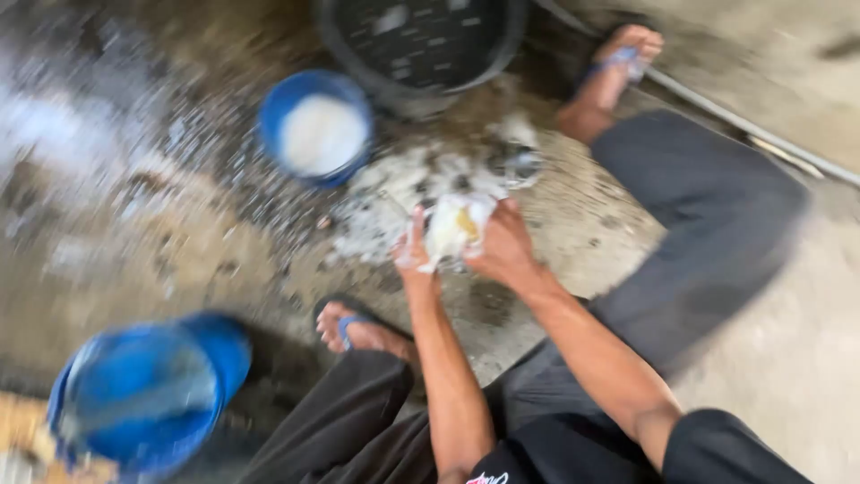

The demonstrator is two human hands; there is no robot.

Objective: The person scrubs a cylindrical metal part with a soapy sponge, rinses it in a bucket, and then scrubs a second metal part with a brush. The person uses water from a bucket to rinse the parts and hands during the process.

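Note:
The picture is blurred by motion. Both my hands grip one pale, whitish-yellow lump (455, 226), perhaps a plucked bird, though I cannot tell for sure. My left hand (413, 251) holds its left side and my right hand (503, 246) its right side. The lump is held just above a wet heap of pale and dark scraps (403, 193) on the concrete floor. I am squatting, with my forearms reaching out between my knees.
A small blue bucket with white contents (317, 128) stands behind the heap. A black basket (421, 45) is at the top. A large blue bucket (148, 390) sits at lower left. My sandalled feet (354, 330) (618, 67) flank the heap. A pipe (743, 121) runs along the right.

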